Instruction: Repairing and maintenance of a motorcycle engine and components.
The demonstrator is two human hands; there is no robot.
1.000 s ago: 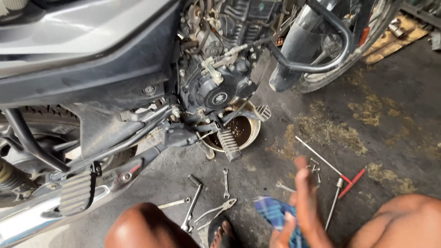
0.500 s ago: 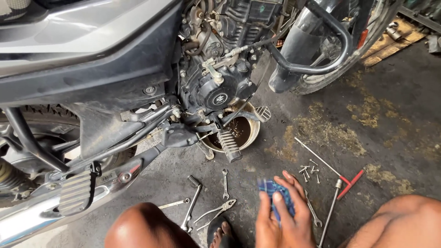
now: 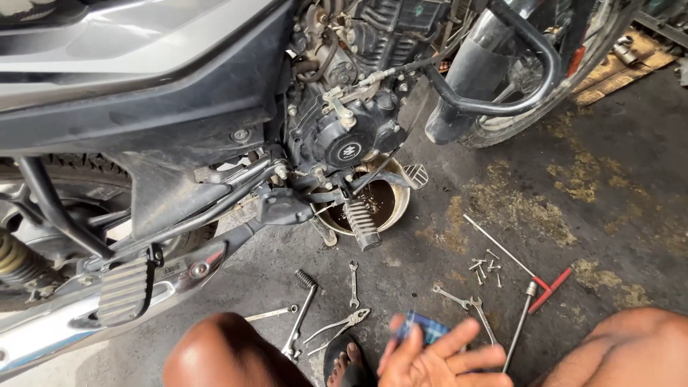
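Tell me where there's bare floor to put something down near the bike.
Bare concrete lies right of the red T-handle tool, toward the stained patch. A smaller bare strip sits between the oil pan and the small spanner. It is crowded from the pliers across to the loose bolts, just above the hands.

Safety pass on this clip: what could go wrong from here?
1. The oil pan sits full under the engine, right beside the footpeg; a knock could spill it.
2. Loose screws lie scattered on the dirty floor and could get lost.
3. A bare foot rests beside the pliers and spanners.
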